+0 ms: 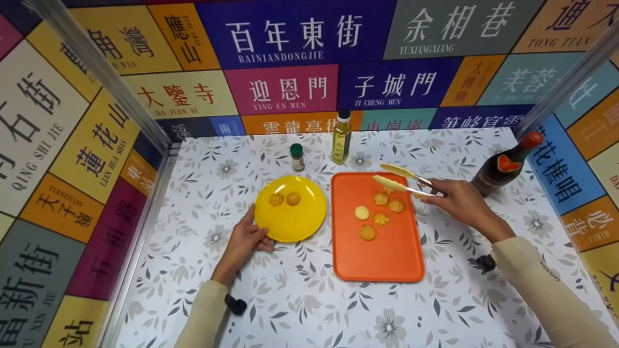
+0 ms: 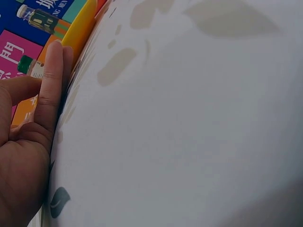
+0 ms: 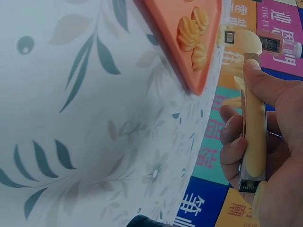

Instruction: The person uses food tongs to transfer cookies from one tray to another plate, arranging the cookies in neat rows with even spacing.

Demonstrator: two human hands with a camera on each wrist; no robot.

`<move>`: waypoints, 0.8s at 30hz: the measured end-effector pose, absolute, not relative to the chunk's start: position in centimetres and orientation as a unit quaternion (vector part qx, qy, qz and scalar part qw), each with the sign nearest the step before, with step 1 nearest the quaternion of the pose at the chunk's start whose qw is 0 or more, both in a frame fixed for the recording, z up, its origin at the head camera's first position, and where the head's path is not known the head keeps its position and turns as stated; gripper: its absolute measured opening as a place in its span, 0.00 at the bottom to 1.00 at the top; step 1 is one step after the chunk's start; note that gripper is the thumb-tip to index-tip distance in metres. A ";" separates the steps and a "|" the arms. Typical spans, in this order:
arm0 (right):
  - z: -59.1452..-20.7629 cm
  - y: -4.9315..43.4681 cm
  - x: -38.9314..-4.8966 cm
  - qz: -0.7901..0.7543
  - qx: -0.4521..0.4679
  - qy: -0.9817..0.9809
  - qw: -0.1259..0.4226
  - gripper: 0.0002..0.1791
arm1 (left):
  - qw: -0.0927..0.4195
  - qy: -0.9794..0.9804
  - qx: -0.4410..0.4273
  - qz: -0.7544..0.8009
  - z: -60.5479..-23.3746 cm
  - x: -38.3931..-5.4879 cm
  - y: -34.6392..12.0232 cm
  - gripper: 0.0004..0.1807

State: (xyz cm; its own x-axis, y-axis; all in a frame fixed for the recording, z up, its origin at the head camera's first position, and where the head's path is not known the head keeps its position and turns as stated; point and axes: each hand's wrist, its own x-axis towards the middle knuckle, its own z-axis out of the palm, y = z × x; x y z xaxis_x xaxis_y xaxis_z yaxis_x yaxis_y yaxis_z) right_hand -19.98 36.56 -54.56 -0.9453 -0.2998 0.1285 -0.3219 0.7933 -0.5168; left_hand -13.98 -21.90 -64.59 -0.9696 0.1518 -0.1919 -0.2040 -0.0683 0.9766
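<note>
My right hand [image 1: 459,200] grips a pair of tongs [image 1: 401,186] with cream-coloured tips and metal arms. The tips stand apart over the top right of an orange tray [image 1: 377,263], and nothing shows between them. Several cookies lie on the tray, among them a swirled cookie [image 1: 396,205], a pale round cookie [image 1: 361,212] and a flat brown cookie [image 1: 367,232]. One near the tongs is partly covered. At the left rim of a yellow plate [image 1: 295,229] rests my left hand [image 1: 246,237], its fingers fairly straight in the left wrist view. Two cookies [image 1: 293,198] lie on the plate.
Behind the plate stands a small green-capped jar [image 1: 297,157]. An oil bottle [image 1: 341,137] is at the back, above the tray. A dark bottle with a red cap [image 1: 508,164] stands right, just beyond my right hand. Printed walls border the flowered tabletop [image 1: 309,299].
</note>
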 end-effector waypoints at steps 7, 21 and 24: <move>-55.3 37.4 -19.4 0.272 0.144 -0.951 -0.003 0.37 | 0.125 0.672 -0.026 0.729 -64.7 -14.0 -21.9 0.48; -56.5 38.5 -18.9 0.252 0.145 -0.957 -0.001 0.37 | 0.122 0.678 -0.027 0.725 -64.5 -14.0 -21.9 0.48; -56.6 38.5 -18.9 0.254 0.150 -0.956 -0.005 0.36 | 0.122 0.676 -0.022 0.727 -64.6 -14.0 -21.9 0.48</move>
State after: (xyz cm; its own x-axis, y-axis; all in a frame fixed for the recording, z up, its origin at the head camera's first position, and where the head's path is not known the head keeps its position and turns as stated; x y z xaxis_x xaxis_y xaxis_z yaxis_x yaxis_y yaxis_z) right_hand -18.92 38.50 -56.58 -0.9548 -0.2897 0.0662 -0.2844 0.8263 -0.4862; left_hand -14.04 -21.92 -64.56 -0.9693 0.1471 -0.1972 -0.2073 -0.0569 0.9766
